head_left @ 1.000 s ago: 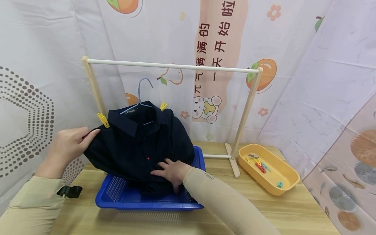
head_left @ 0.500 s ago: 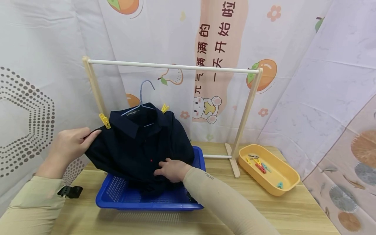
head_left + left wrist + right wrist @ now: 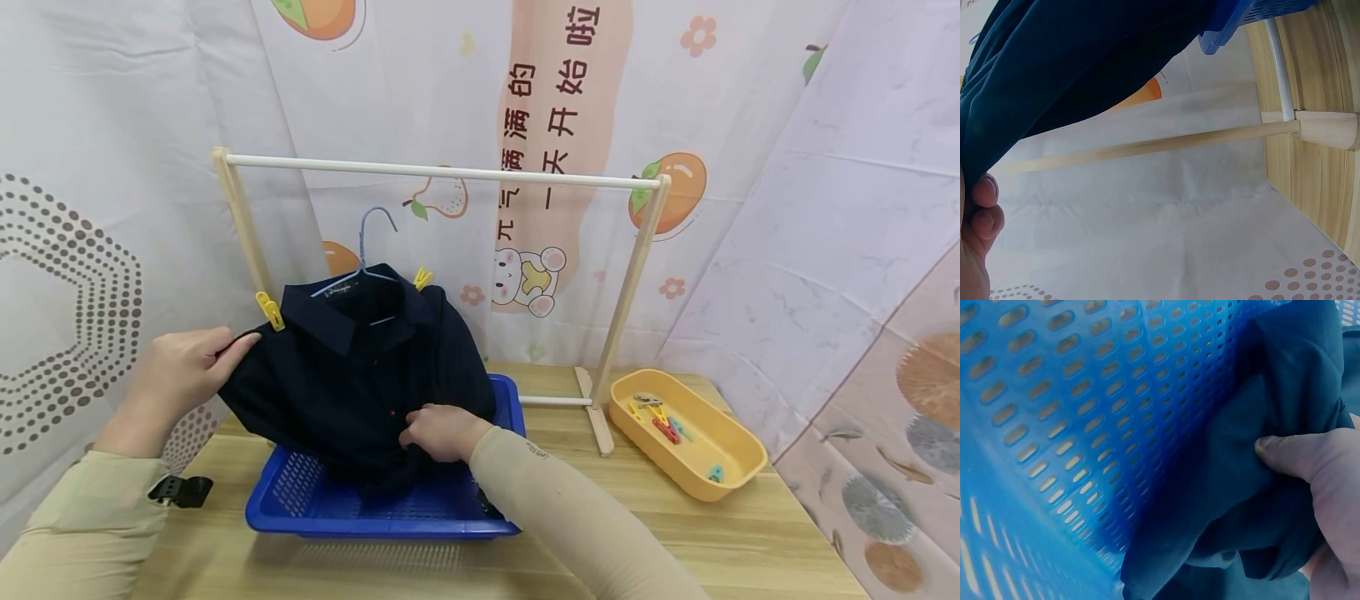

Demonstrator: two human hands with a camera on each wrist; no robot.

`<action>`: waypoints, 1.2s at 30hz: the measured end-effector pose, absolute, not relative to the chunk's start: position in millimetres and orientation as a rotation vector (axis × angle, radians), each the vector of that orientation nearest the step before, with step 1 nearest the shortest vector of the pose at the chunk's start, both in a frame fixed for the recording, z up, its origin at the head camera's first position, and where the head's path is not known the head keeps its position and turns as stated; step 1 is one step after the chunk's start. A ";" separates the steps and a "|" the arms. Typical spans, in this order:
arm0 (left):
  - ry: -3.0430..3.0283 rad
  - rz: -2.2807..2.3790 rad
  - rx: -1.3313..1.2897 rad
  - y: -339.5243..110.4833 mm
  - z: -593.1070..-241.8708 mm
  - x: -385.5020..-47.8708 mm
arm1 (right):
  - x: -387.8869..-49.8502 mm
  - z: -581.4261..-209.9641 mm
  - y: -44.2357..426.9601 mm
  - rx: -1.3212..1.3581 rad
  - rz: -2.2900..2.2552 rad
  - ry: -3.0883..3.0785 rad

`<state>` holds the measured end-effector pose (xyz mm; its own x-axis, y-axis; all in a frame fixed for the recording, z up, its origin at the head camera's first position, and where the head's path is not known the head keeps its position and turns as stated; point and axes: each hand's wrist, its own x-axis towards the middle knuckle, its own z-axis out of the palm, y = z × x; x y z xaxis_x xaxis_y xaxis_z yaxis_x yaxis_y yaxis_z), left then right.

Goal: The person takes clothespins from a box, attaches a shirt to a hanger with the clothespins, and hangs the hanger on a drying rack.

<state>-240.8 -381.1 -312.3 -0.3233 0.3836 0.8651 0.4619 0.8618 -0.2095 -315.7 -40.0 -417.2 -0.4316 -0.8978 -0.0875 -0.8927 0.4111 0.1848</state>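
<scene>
A dark navy shirt (image 3: 337, 383) hangs on a blue wire hanger (image 3: 363, 250), its lower part inside a blue basket (image 3: 375, 527). Two yellow clips sit at its shoulders, the left clip (image 3: 270, 311) and the right clip (image 3: 423, 278). My left hand (image 3: 183, 367) pinches the shirt's left edge between thumb and fingers; its fingertips (image 3: 986, 209) show beside the cloth in the left wrist view. Over the basket, my right hand (image 3: 444, 432) grips the front of the shirt. The right wrist view shows its thumb (image 3: 1288, 453) pressed on bunched cloth.
Behind the basket stands a rack with a white bar (image 3: 450, 172) and wooden posts (image 3: 630, 292). On the wooden table (image 3: 645, 542), a yellow tray (image 3: 720, 425) at the right holds several small clips. Printed curtains surround the table.
The right hand's spread fingers have closed on the cloth. Hanger and shirt have shifted slightly right and down, while the left hand keeps its hold.
</scene>
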 end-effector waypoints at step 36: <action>-1.905 -0.085 -0.633 -373.9 -304.5 -236.7 | -320.5 -393.9 -32.9 1.608 0.052 -2.653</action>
